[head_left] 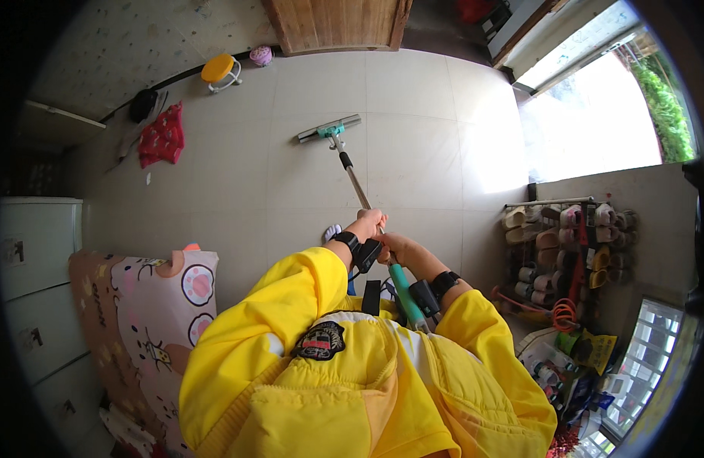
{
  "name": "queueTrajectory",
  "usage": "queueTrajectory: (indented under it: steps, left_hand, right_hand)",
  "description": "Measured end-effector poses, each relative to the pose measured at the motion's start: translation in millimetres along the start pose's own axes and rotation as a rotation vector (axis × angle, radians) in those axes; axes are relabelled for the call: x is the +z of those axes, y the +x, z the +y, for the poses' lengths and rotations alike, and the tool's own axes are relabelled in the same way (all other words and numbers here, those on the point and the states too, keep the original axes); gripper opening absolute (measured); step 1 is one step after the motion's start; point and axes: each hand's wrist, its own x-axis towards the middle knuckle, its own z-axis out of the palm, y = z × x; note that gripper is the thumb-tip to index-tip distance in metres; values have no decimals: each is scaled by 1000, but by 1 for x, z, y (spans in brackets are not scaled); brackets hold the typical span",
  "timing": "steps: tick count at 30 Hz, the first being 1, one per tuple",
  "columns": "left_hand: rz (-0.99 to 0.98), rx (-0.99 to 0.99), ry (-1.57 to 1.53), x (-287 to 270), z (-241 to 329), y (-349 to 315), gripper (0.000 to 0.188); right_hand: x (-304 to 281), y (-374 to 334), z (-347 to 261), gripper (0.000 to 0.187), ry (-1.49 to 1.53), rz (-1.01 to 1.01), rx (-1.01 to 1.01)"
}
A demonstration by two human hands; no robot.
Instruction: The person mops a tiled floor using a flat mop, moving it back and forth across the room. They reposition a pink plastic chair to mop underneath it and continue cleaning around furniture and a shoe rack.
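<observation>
A mop [356, 183] with a thin metal pole, a teal handle grip and a wide grey and teal head reaches away from me, its head resting on the pale tiled floor [314, 175]. My left hand [372, 221] is closed round the pole, the farther of the two. Just behind it and to the right, my right hand [396, 248] is also wrapped round the pole, above the teal grip. The teal grip runs back between my forearms toward my yellow jacket. Dark devices are strapped to both wrists. Slippered feet show partly beneath my arms.
A yellow stool [217, 69] and a small pink tub [261, 55] stand by the far wall. Red cloth [163, 136] lies at the left. A shoe rack [554, 244] fills the right side below a bright doorway. Near left are a cartoon-patterned cover [153, 305] and white drawers [43, 244].
</observation>
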Motion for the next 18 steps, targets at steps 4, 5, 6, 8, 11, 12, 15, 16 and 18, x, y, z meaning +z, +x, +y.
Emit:
queueTrajectory:
  steps: [4, 5, 6, 8, 11, 12, 15, 16, 18]
  left_hand:
    - [-6, -23, -48, 2, -9, -7, 12]
    - [-11, -27, -53, 4, -16, -9, 12]
    - [-6, -31, -57, 4, -24, -11, 12]
    - [13, -31, -51, 7, -44, -18, 12]
    - [51, -36, -38, 18, -81, -34, 12]
    - [64, -40, -35, 23, -95, -40, 13]
    - [92, -55, -20, 38, -131, -59, 13]
    - [95, -60, -8, 42, -141, -65, 13]
    - [95, -69, 59, 46, -154, -76, 14]
  right_hand:
    - [-3, -10, 11, 25, 16, -15, -61]
    - [-5, -14, 18, 25, 31, 23, -88]
    - [-9, -18, 25, 24, 9, 21, -94]
    - [-19, -26, 40, 25, 16, -1, -98]
    - [-46, -33, 64, 24, 69, 37, -13]
    - [-60, -38, 72, 24, 20, -42, 5]
    - [-95, -51, 102, 26, -21, -72, -8]
    - [-104, -55, 112, 25, -19, -86, -12]
    - [-118, -62, 123, 22, 2, -102, 3]
